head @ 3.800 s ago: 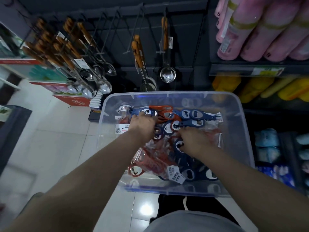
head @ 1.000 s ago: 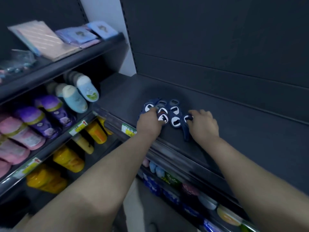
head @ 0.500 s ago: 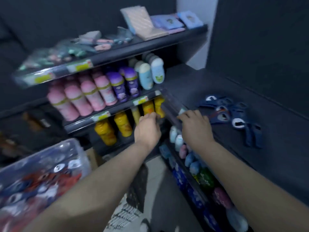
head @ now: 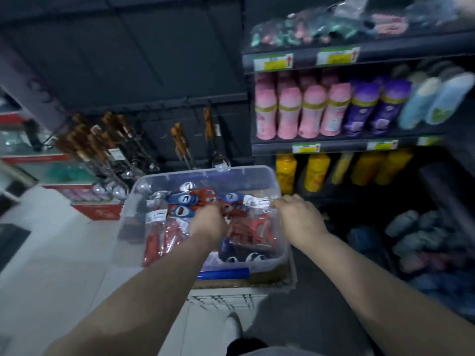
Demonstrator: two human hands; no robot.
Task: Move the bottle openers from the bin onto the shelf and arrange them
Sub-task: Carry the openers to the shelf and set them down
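A clear plastic bin (head: 205, 173) stands in front of me, filled with red bottle openers (head: 257, 227) and blue bottle openers (head: 182, 199) in clear packets with white tags. My left hand (head: 209, 223) reaches down into the middle of the pile; its fingertips are hidden among the openers. My right hand (head: 295, 214) is at the bin's right rim, fingers bent loosely toward a white tag, with nothing plainly held. The view is blurred by motion. The openers laid on the shelf are out of view.
The bin rests on a cardboard box (head: 270, 278). Wooden-handled ladles (head: 102, 140) hang behind it on the left. To the right stand shelves of pink bottles (head: 288, 116), purple bottles (head: 365, 109) and yellow bottles (head: 313, 173). White floor tiles (head: 51, 253) lie at left.
The blue openers were left on the dark shelf. My view swung left, back to the bin, and both hands moved from the shelf edge to the bin.
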